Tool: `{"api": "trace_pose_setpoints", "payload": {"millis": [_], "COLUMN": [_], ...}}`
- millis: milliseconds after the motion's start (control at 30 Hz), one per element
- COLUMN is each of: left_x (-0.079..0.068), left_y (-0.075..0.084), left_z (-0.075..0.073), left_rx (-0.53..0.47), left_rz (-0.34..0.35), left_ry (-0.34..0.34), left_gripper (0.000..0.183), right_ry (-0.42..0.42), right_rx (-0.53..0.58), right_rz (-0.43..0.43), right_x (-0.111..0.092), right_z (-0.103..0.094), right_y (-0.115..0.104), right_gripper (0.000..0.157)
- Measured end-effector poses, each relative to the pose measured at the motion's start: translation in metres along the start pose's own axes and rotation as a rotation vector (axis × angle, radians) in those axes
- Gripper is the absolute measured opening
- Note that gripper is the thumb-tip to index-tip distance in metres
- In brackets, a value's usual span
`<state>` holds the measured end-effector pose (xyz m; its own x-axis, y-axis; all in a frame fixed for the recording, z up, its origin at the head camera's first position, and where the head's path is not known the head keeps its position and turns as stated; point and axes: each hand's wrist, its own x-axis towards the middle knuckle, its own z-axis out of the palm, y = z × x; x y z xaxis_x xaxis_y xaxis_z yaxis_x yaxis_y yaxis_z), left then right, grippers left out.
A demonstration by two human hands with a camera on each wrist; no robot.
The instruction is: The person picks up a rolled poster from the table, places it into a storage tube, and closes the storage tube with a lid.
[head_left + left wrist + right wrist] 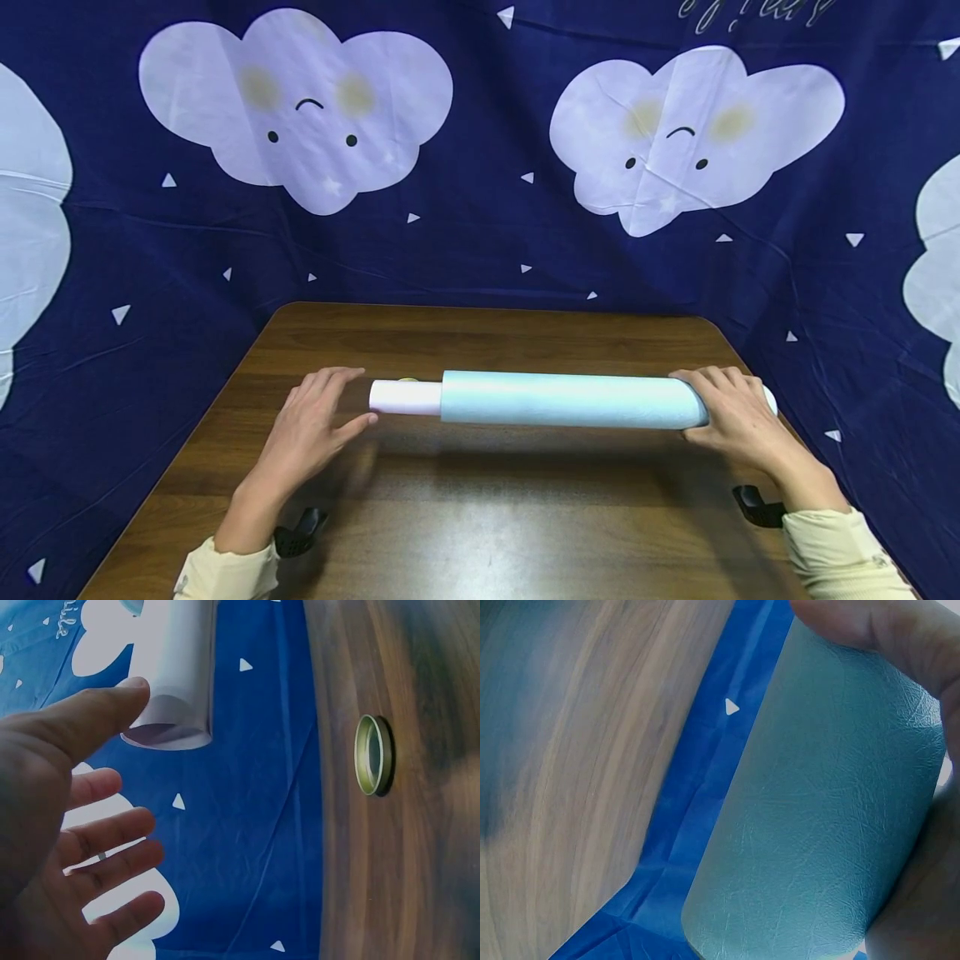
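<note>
A long light-blue tube [562, 400] is held level above the table, its shadow below it. From its left end sticks out a white roll of paper [405, 397], whose hollow end faces my left hand in the left wrist view. My right hand [731, 412] grips the tube's right end, thumb and fingers around it. A white end shows just past those fingers. My left hand [307, 425] holds nothing, its fingers spread beside the roll's end. Whether the thumb touches the paper, I cannot tell.
A shallow gold-coloured round lid [361, 761] lies on the wooden table [487, 508]; in the head view the roll mostly hides it. Behind the table hangs a dark blue cloth [480, 208] with white clouds. Black wrist devices [300, 533] sit by both cuffs.
</note>
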<state>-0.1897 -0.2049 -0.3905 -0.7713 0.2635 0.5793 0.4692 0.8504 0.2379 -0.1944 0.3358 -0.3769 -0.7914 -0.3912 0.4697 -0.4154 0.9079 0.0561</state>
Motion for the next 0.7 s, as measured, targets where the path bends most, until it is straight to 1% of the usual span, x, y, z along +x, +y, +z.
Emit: {"api": "trace_pose_setpoints", "payload": {"millis": [200, 567, 700], "left_x": [-0.0032, -0.0076, -0.0098], "left_y": [-0.0024, -0.0033, -0.0037], "left_z": [0.0019, 0.007, 0.0095], "left_rx": [-0.058, -0.173, -0.222], "left_rz": [-0.011, -0.067, -0.103], "left_ry": [0.0, -0.012, -0.028], "left_gripper": [0.062, 0.06, 0.059], "right_ry": [0.008, 0.002, -0.002], "right_rx": [0.002, 0.001, 0.003], "right_rz": [0.002, 0.006, 0.008], "right_x": [-0.0011, -0.002, -0.0026], "right_z": [-0.0011, -0.002, -0.0022], "right_y": [-0.0001, 0.0001, -0.0001], "right_gripper": [0.077, 0.077, 0.076]}}
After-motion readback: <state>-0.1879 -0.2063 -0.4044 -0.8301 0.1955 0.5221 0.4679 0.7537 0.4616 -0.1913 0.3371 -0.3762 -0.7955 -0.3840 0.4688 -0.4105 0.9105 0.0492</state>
